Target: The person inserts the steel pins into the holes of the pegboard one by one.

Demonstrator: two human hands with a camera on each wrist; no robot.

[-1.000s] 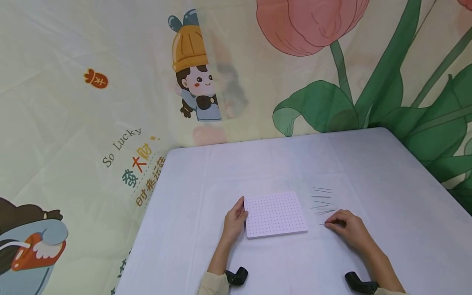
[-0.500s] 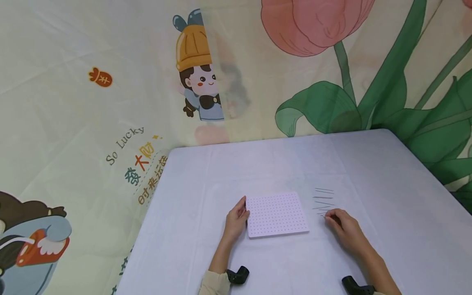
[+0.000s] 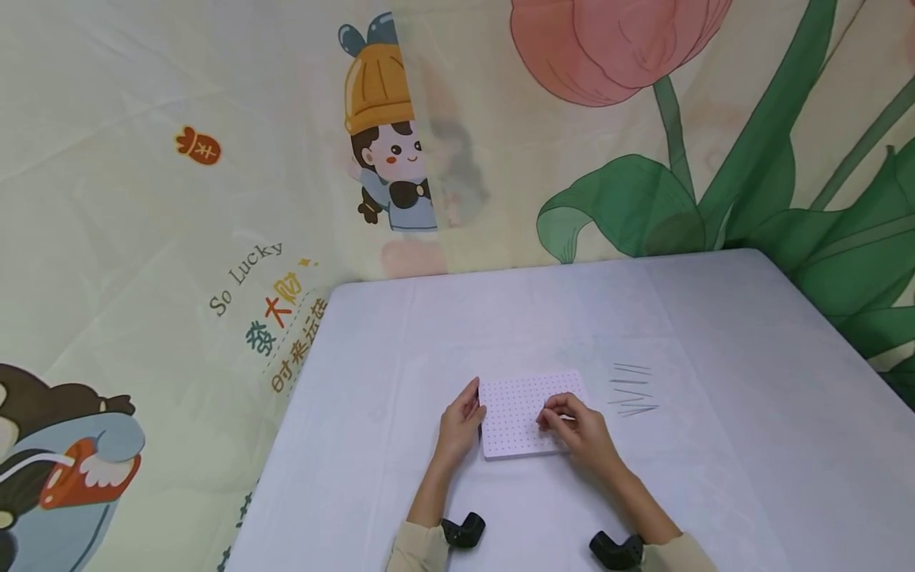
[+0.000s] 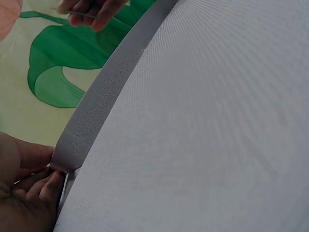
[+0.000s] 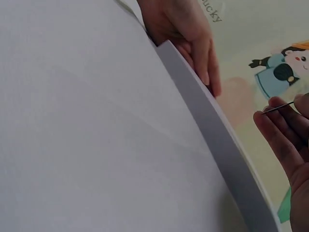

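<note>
White cloth (image 3: 743, 477) covers the desk (image 3: 500, 310). Left hand (image 3: 460, 427) grips a board (image 3: 509, 421); right hand (image 3: 582, 433) pinches a thin rod (image 5: 277, 108) over it.

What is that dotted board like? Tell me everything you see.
The dotted board is a pale lilac rectangular slab with slightly rounded corners and rows of tiny dark dots, perhaps holes; it looks like plastic. It lies face up on the white table. The left hand grips its left edge; whether that edge is lifted is unclear. The right hand hovers over its right part, hiding some dots.
</note>
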